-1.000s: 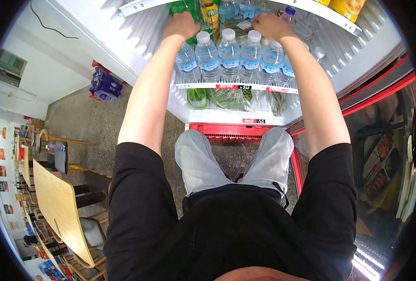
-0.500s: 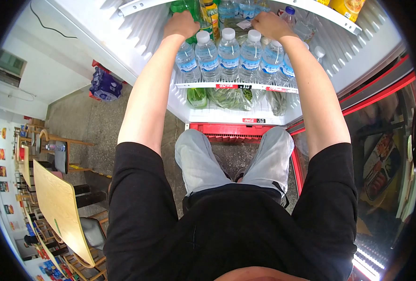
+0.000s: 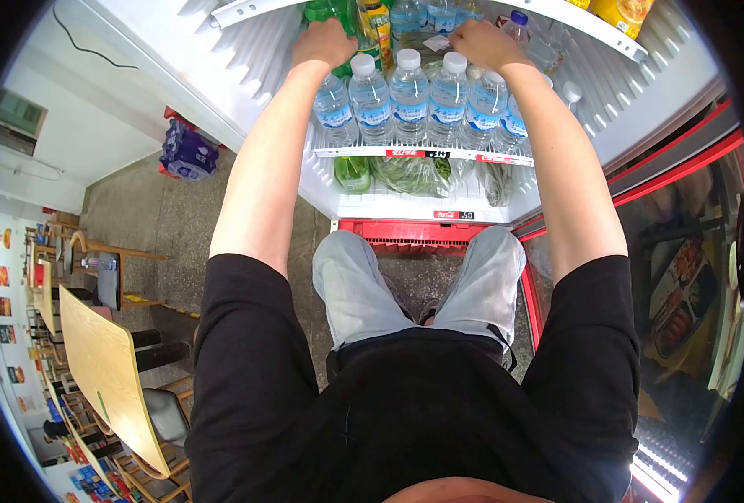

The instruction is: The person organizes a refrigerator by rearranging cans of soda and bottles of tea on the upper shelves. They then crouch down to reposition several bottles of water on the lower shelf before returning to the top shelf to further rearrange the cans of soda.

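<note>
"While the fridge (image 3: 606,109) stands open, what is on its shelf (image 3: 422,154)?"

"Water bottles (image 3: 409,92) stand upright in a row, touching one another, near the shelf's front rim. Bagged greens (image 3: 414,176) lie on the level below. The floor (image 3: 179,218) is bare grey concrete, with a pack (image 3: 186,152) of bottles far left and a chair (image 3: 103,369) near left."

"And the hands?"

"Both arms reach straight out to the far end. The left hand (image 3: 326,44) is closed around a green bottle (image 3: 317,12), which stands at the far left of the fridge behind the water row. The right hand (image 3: 482,44) is curled tight above the right end of that row. I cannot tell what it grips."

"Is there room to move?"

"It is tight. The left hand is just beside the ribbed side wall. The red-framed door (image 3: 682,159) hangs open on the right. Between the arms the bottle caps leave no gaps, while the floor on the left lies open."
</note>
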